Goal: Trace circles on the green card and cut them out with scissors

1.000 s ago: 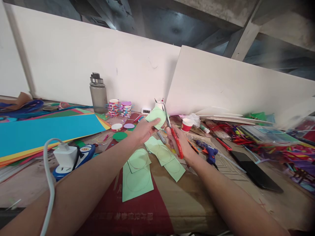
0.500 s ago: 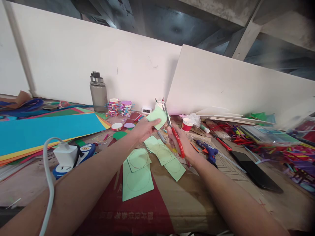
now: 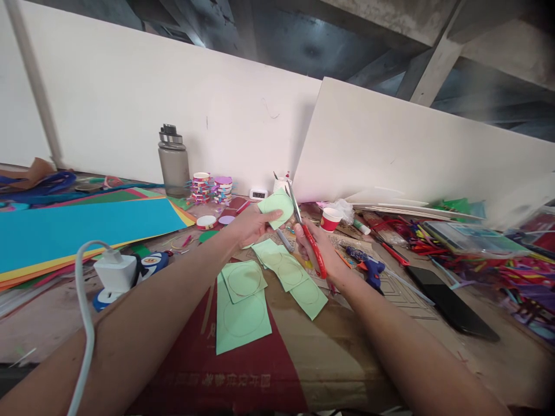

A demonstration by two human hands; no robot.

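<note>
Between thumb and fingers, my left hand pinches a light green paper piece with a drawn curve and a partly rounded edge. My right hand is closed around the red handles of a pair of scissors. The blades point up and away, beside the right edge of the held paper, slightly parted. Below the hands lie more green paper pieces with pencilled circles: two overlapping at the left and an overlapping strip at the right.
A grey bottle, stacked cup rings and blue paper stand or lie to the left. At the right are a red-and-white cup, a blue glue gun, a black phone and a clear case.
My left hand and forearm have shifted slightly to the left, and the held paper has turned a little. The scissors stay almost in place.
</note>
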